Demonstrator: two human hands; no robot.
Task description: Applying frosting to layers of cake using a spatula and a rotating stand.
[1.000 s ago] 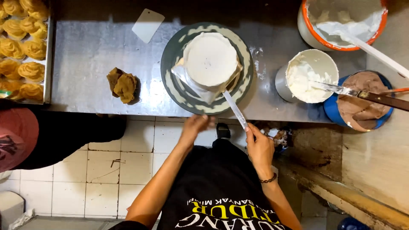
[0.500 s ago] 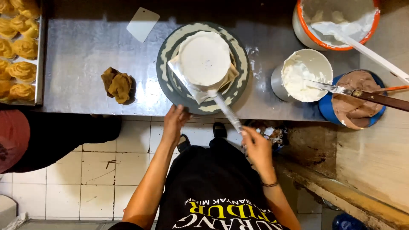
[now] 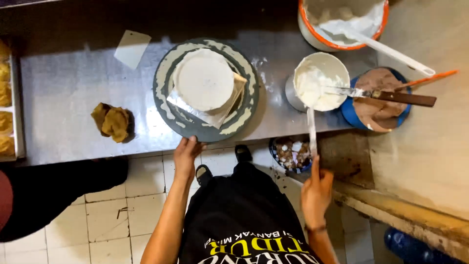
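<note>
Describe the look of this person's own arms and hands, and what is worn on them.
Both arms are bare from above the elbow down: no sleeves reach the forearms and no gloves are worn. The left hand shows no ring or band that I can see. The right hand has a thin dark band around its wrist. The arms come out of a black shirt with yellow and white print.

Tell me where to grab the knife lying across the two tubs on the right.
Grip the knife by its dark wooden handle, coming from the right: that end juts free over the blue tub, while the blade tip sits in the cream of the white tub.
</note>
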